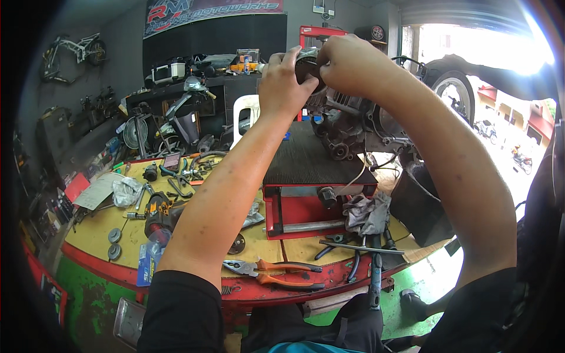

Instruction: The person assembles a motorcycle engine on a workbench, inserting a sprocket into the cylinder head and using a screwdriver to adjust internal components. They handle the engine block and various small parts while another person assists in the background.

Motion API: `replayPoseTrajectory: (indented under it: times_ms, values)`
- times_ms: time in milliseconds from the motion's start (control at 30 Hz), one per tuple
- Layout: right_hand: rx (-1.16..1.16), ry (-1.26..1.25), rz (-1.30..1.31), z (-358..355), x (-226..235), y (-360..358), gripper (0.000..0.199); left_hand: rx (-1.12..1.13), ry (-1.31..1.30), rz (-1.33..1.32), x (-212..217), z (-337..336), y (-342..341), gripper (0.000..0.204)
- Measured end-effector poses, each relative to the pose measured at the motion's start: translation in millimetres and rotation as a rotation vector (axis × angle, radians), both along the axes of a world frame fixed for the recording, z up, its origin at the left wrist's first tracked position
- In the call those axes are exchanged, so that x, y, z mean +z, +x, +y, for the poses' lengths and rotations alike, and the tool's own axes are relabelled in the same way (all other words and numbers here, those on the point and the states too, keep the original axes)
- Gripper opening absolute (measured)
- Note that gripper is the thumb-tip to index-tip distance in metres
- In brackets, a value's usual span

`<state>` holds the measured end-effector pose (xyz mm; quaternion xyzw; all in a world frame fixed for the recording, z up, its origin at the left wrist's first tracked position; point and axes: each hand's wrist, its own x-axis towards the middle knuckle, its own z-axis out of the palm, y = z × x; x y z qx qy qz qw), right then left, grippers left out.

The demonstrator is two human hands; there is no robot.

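Both my arms reach up and forward to a motorcycle engine [341,132] raised on a stand with a ribbed black top [312,165]. My left hand [282,82] grips the left side of a round metal engine part [307,69] with a dark hollow middle, fingers over its top edge and thumb along its near side. My right hand [346,62] is curled closed at the right edge of that part. Its fingertips are turned away, so what they pinch is hidden. Whether the round part is fixed to the engine cannot be made out.
On the yellow-topped red bench lie orange-handled pliers [276,275], an orange-and-black power tool [162,212], a grey rag [368,213], a metal rod [362,247] and several wrenches. A black bin [418,203] stands right of the stand; a white chair [244,112] is behind.
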<state>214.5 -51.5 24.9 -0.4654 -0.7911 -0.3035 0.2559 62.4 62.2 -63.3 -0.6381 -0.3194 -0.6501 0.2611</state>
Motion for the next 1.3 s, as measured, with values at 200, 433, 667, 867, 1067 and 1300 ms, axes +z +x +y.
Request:
replayPoseTrajectory:
  times_ms: [200, 433, 667, 867, 1067, 1300]
  values:
    - [0.084, 0.06, 0.083, -2.8, -26.1, 5.4, 0.029, 0.004, -0.049, -0.033, -0.7, -5.4, 2.1, 0.066]
    - [0.032, 0.019, 0.167, 14.1, -29.5, 31.9, 0.035, -0.074, -0.131, -0.056, 2.1, -12.7, 2.2, 0.066]
    - [0.032, -0.355, 0.429, -14.1, -26.9, 27.8, 0.041, -0.112, -0.088, -0.021, 0.4, -5.0, -7.0, 0.066]
    - [0.06, -0.316, 0.378, -1.7, -26.3, 38.5, 0.041, -0.193, -0.135, 0.011, 4.2, -7.3, -15.1, 0.062]
    - [0.114, -0.333, 0.447, -1.8, -30.9, 39.0, 0.041, -0.198, -0.109, -0.008, -0.3, -9.0, -13.1, 0.06]
    - [0.161, -0.324, 0.498, -2.5, -36.9, 39.8, 0.04, -0.235, -0.147, -0.028, -0.9, -9.0, -15.4, 0.062]
